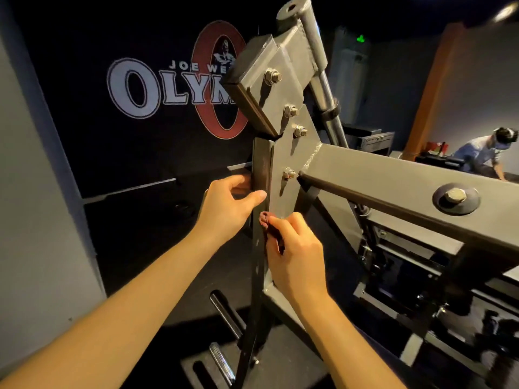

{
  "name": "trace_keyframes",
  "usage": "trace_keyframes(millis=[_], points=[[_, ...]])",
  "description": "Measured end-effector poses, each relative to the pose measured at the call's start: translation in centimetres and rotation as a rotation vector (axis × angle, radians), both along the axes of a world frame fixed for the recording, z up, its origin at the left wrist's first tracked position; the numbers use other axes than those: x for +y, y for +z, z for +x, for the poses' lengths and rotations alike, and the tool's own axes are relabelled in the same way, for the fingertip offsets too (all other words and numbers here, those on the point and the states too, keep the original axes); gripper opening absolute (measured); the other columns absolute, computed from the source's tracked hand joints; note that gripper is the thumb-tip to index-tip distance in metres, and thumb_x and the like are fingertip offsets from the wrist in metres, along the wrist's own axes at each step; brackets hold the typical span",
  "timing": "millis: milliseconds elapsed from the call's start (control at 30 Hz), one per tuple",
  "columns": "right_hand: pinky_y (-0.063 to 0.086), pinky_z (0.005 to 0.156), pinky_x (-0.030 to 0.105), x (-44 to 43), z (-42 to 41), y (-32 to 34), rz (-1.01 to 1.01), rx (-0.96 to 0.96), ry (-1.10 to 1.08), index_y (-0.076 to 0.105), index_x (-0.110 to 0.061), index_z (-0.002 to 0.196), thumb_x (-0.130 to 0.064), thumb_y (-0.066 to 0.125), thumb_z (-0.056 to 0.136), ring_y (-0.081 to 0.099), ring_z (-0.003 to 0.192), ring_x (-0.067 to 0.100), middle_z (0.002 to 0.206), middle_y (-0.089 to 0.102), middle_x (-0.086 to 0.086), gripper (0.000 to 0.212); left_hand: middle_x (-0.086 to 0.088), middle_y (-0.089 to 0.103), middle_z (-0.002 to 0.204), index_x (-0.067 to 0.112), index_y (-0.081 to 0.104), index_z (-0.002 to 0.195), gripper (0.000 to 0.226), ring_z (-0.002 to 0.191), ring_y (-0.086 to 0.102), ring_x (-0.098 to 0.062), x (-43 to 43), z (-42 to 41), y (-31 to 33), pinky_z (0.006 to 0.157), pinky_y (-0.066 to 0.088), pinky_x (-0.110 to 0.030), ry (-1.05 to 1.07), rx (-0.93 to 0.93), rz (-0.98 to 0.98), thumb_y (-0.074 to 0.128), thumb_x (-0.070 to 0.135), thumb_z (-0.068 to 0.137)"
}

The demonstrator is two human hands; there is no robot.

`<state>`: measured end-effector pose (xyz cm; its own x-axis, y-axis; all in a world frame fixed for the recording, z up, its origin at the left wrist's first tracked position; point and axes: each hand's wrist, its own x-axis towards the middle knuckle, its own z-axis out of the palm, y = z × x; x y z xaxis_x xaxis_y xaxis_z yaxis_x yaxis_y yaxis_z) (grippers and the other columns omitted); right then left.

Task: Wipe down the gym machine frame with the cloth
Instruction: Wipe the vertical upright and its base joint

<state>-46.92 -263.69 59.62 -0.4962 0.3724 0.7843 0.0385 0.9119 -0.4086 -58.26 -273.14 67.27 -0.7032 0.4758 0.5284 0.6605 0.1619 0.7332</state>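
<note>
R hand [297, 254] pinches cloth [267, 221]; frame [262, 164] upright.

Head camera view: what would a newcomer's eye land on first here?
The grey bolted machine frame fills the centre. Just below, the left hand grips its upright while the right hand pinches a small reddish cloth against it. A big red-and-white logo marks the dark wall behind, left.

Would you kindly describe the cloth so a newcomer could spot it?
On the gray machine frame, follow the upright post down past the bolts. Just under the left hand, the right hand pinches the cloth against the post. It is a small reddish wad, the only soft thing on the steel.
</note>
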Motion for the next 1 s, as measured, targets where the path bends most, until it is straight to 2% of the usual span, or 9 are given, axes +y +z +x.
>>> trace_keyframes(millis=[100,167,267,367,467,667,767,900,1000], points=[[0.056,0.086,0.018,0.2,2.1,-1.5,-0.169,-0.180,0.011,0.071,-0.022,0.122,-0.020,0.073,0.093,0.063,0.096,0.001,0.107,0.063,-0.012,0.029,0.017,0.062,0.113,0.016,0.062,0.136,0.051,0.097,0.058,0.006,-0.3,0.5,-1.3,0.093,0.048,-0.019,-0.002,-0.035,-0.023,0.076,0.033,0.091],[0.053,0.086,0.012,0.7,3.6,-2.8,-0.327,-0.143,-0.027,0.070,-0.026,0.118,-0.022,0.072,0.093,0.059,0.094,-0.008,0.102,0.061,-0.019,0.026,0.016,0.064,0.117,0.017,0.063,0.136,0.052,0.104,0.060,0.002,-0.5,0.6,-2.1,0.099,0.051,-0.026,0.011,-0.042,-0.034,0.077,0.035,0.089],[0.055,0.094,0.023,1.7,4.2,-3.2,-0.536,-0.012,-0.061,0.067,-0.028,0.119,-0.021,0.072,0.093,0.060,0.102,-0.006,0.109,0.064,-0.017,0.028,0.014,0.068,0.117,0.019,0.066,0.132,0.049,0.107,0.062,-0.001,-0.8,0.4,-3.0,0.099,0.053,-0.028,0.028,-0.051,-0.041,0.078,0.036,0.088],[0.050,0.082,0.006,1.5,2.6,-2.1,-0.628,0.112,-0.015,0.067,-0.027,0.115,-0.022,0.073,0.093,0.062,0.100,-0.010,0.104,0.067,-0.018,0.023,0.012,0.066,0.123,0.018,0.064,0.135,0.053,0.110,0.061,-0.003,-0.8,0.7,-3.9,0.097,0.050,-0.025,0.040,-0.048,-0.051,0.077,0.037,0.088],[0.046,0.070,0.000,-0.3,0.5,-2.9,-0.750,0.072,0.017,0.070,-0.024,0.105,-0.020,0.072,0.094,0.061,0.091,-0.014,0.093,0.068,-0.015,0.012,0.017,0.063,0.114,0.019,0.065,0.133,0.054,0.100,0.059,0.003,-0.8,0.6,-4.5,0.088,0.047,-0.017,0.056,0.017,-0.074,0.078,0.042,0.086],[0.047,0.066,0.004,0.7,-0.6,-5.9,-0.811,-0.059,-0.162,0.070,-0.025,0.110,-0.019,0.069,0.095,0.064,0.085,-0.003,0.094,0.068,-0.013,0.015,0.006,0.070,0.115,0.022,0.068,0.125,0.063,0.111,0.062,-0.012,-0.2,-1.4,-5.6,0.093,0.052,-0.031,0.065,0.132,-0.162,0.075,0.064,0.078],[0.056,0.091,0.027,2.5,-1.5,-5.8,-0.904,-0.011,-0.271,0.069,-0.025,0.123,-0.025,0.070,0.095,0.066,0.100,0.005,0.105,0.070,-0.011,0.028,0.013,0.068,0.094,0.024,0.072,0.103,0.050,0.091,0.061,-0.005,0.1,-2.3,-6.0,0.084,0.056,-0.033,-0.004,0.157,-0.135,0.073,0.067,0.077],[0.048,0.070,0.007,-0.7,-1.3,-7.0,-0.783,-0.064,-0.238,0.074,-0.027,0.105,-0.020,0.072,0.093,0.065,0.086,-0.005,0.091,0.070,-0.015,0.013,0.011,0.065,0.099,0.024,0.070,0.103,0.049,0.101,0.057,-0.010,0.1,-2.9,-6.9,0.087,0.037,-0.025,-0.010,0.203,-0.126,0.072,0.068,0.080],[0.047,0.078,0.007,-1.6,-1.5,-6.9,-0.685,-0.007,-0.270,0.074,-0.029,0.106,-0.020,0.073,0.093,0.064,0.092,-0.005,0.095,0.070,-0.017,0.016,0.013,0.063,0.096,0.028,0.067,0.096,0.042,0.102,0.057,-0.012,0.0,-3.1,-7.2,0.089,0.034,-0.025,-0.037,0.229,-0.110,0.073,0.066,0.081]])
